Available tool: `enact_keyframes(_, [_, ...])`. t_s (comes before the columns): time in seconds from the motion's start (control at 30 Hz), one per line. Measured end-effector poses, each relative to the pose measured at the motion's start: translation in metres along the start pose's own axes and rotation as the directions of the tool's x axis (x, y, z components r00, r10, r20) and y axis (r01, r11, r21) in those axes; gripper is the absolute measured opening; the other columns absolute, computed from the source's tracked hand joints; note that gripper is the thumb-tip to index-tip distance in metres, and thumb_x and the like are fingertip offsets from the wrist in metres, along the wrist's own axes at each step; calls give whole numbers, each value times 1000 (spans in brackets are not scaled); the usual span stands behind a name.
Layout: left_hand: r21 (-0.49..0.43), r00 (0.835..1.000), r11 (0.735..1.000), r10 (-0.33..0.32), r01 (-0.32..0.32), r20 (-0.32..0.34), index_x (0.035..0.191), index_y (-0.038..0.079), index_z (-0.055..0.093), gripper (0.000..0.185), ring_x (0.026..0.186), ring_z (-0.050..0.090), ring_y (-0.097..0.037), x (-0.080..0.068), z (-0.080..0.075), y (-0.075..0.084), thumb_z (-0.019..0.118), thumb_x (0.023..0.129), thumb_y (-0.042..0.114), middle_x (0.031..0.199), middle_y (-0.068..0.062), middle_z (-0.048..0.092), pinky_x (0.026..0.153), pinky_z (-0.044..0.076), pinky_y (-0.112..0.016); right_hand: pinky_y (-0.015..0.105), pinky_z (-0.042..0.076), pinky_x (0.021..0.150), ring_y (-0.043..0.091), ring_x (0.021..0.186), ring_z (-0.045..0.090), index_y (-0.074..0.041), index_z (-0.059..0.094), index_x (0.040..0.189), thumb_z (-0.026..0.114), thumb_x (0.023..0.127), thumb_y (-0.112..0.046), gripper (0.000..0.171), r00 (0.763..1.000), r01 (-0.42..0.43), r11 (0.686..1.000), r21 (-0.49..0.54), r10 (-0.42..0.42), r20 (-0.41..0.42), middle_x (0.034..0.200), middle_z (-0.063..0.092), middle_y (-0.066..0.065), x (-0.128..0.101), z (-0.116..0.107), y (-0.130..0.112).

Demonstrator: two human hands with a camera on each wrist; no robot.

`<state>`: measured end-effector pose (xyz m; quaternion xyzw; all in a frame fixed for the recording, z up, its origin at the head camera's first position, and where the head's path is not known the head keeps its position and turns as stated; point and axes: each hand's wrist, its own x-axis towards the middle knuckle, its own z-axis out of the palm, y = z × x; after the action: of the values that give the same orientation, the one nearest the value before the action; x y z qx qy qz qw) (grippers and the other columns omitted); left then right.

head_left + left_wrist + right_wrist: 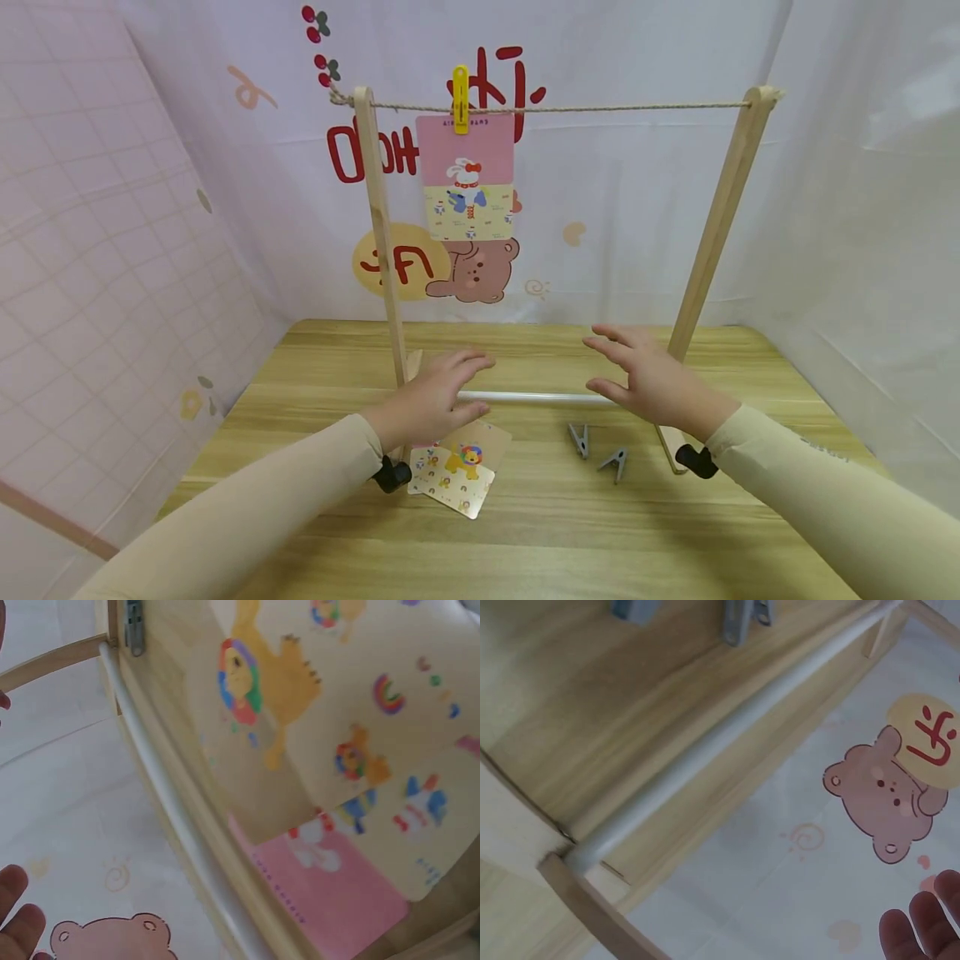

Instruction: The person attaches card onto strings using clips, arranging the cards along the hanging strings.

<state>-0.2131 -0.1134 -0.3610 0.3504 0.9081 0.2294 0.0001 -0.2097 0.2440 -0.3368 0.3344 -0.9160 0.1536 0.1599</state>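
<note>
My left hand (435, 396) hovers over the table with fingers straight and holds nothing; a small pile of picture cards (457, 471) lies just under its wrist. In the left wrist view the cards (330, 750) fill the frame beside the white rod (172, 817). My right hand (648, 379) is open and empty, above two grey clothes pegs (597, 448). A pink and yellow card (466, 177) hangs from the string (615, 107) under a yellow peg (461, 99). Only fingertips (922, 930) show in the right wrist view.
A wooden rack with two slanted posts (716, 225) and a white bottom rod (532, 397) stands on the wooden table (540, 533). White printed cloth walls close in the back and sides. The pegs (739, 616) lie near the rod (720, 742).
</note>
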Motion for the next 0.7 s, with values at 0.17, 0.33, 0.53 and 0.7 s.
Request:
enact_keyframes(0.17, [-4,991,998,-63,64,120,161,21,41,67,157,32,-34,-6,11,-3,66,104,44,168,-6,36,125,34,-55,62,48,107,48,134,53,-1,59,145,83,93,-25,63,998,-18,1000,-11,19,54,150,55,25,-9,9,5])
enact_keyframes(0.33, [40,974,995,-97,91,206,161,21,42,67,157,33,-34,-9,20,-7,65,104,47,168,-9,37,126,32,-55,60,50,106,47,132,56,0,61,143,84,91,-22,61,996,-18,1000,-12,20,92,146,59,24,-18,13,6])
enact_keyframes(0.53, [121,960,989,-115,86,255,161,21,42,69,155,37,-34,-11,29,-12,66,103,49,166,-10,41,126,33,-55,65,46,110,45,131,59,-2,64,140,85,90,-21,57,990,11,1000,-5,-10,140,142,61,23,-27,20,8])
enact_keyframes(0.7, [129,952,989,-112,78,286,161,20,42,71,154,39,-34,-12,31,-13,66,102,50,166,-8,42,126,32,-53,60,50,106,42,128,60,-4,68,135,85,90,-21,51,979,28,1000,14,-30,201,138,64,21,-33,26,10])
